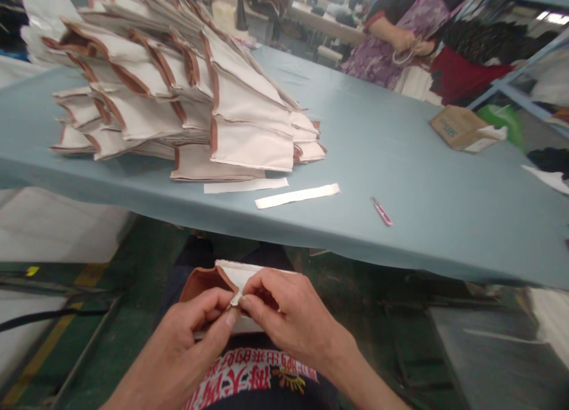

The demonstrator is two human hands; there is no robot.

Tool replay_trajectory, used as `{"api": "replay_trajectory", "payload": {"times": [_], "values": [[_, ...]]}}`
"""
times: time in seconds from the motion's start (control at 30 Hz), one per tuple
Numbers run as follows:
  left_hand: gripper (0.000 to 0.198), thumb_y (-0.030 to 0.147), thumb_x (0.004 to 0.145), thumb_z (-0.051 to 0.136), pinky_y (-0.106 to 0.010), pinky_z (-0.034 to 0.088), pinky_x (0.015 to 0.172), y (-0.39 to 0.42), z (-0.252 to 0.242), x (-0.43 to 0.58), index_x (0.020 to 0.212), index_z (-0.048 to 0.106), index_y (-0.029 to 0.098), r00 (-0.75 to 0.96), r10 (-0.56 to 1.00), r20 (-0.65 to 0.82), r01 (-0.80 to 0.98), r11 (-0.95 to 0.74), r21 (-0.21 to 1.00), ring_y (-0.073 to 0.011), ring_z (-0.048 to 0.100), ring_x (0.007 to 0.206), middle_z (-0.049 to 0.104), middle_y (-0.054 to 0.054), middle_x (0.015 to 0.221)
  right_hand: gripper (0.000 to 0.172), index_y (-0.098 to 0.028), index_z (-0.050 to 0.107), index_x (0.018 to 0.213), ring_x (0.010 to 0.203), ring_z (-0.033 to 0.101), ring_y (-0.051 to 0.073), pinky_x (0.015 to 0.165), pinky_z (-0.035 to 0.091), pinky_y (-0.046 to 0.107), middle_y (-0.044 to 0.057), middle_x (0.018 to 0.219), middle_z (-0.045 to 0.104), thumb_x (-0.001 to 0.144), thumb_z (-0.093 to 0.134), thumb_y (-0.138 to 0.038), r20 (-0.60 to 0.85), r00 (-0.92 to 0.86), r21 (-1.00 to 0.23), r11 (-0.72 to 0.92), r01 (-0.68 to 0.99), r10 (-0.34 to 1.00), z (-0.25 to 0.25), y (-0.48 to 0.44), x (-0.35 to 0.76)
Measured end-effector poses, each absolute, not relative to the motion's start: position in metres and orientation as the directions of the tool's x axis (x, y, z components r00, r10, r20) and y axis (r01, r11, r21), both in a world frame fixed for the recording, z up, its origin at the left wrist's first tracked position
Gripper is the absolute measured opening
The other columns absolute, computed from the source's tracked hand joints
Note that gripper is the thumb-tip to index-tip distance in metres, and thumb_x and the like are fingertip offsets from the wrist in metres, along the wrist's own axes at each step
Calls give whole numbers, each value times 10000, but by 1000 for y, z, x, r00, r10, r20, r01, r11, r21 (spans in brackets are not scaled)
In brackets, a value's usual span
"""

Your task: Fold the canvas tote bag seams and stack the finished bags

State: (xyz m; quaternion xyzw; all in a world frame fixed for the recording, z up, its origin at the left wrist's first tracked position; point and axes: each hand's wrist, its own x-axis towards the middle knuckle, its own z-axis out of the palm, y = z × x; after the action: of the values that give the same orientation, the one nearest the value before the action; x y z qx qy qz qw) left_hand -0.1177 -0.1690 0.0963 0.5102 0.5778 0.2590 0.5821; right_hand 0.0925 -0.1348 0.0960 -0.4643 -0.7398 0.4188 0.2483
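Observation:
Over my lap I hold a cream fabric piece with a brown lining. My left hand pinches its edge from the left, thumb and fingers pressed together. My right hand pinches the same edge from the right, fingertips meeting those of the left. Most of the piece is hidden behind my hands.
A grey-blue table spans the view with a tall stack of cream, brown-trimmed pieces, two white strips, a pink thread snipper and a cardboard box. Another person in a purple top stands at the far side.

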Motion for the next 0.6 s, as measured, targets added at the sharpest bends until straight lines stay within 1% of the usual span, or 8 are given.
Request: {"api": "replay_trajectory", "payload": {"times": [0.1,0.2,0.27,0.37,0.47,0.53,0.6], "values": [[356,530,1034,664,-256,530,643,-169,80,-122,909,820,235,158,928,-337,321,274,906,-198,639,659,732,12,728,144,-205,737,950,762,723,176,711,428,281,22,870,798,1089,705,-219,-5,-453,-815,259,518,892,92,-134,86],[384,525,1051,634,-276,548,681,-168,66,-124,848,787,237,53,965,-256,316,227,921,-204,627,667,716,13,735,153,-200,728,985,798,744,199,732,430,303,50,912,807,1114,654,-231,62,-414,-765,310,565,908,87,-137,76],[398,530,1063,623,-276,550,677,-167,62,-124,831,766,241,18,976,-218,297,203,933,-198,603,648,698,21,721,121,-198,729,1026,792,742,200,733,436,306,46,909,799,1108,647,-234,94,-369,-761,305,572,925,84,-140,70],[417,535,1077,615,-263,542,643,-168,66,-123,791,713,248,24,980,-196,289,181,940,-188,579,616,685,30,709,65,-204,728,1035,753,715,188,711,428,302,25,873,770,1060,674,-230,138,-315,-768,302,565,939,80,-145,64],[385,526,1083,615,-264,559,685,-172,75,-119,844,738,249,26,978,-205,307,187,933,-198,617,648,707,24,730,69,-212,726,998,749,696,182,703,422,305,20,861,752,1011,658,-211,197,-254,-776,309,550,947,78,-151,61],[370,523,1087,606,-268,572,736,-174,81,-113,900,770,248,-22,979,-205,290,202,935,-214,670,717,750,7,785,69,-218,719,979,731,677,173,693,424,301,8,839,736,977,651,-209,181,-205,-815,263,516,962,77,-154,60],[379,528,1090,598,-268,574,767,-177,84,-107,902,774,249,-70,976,-204,267,216,939,-219,694,755,786,-4,834,58,-221,707,970,716,662,164,682,438,289,-7,821,717,950,652,-222,94,-166,-875,161,456,982,77,-158,58]]}}
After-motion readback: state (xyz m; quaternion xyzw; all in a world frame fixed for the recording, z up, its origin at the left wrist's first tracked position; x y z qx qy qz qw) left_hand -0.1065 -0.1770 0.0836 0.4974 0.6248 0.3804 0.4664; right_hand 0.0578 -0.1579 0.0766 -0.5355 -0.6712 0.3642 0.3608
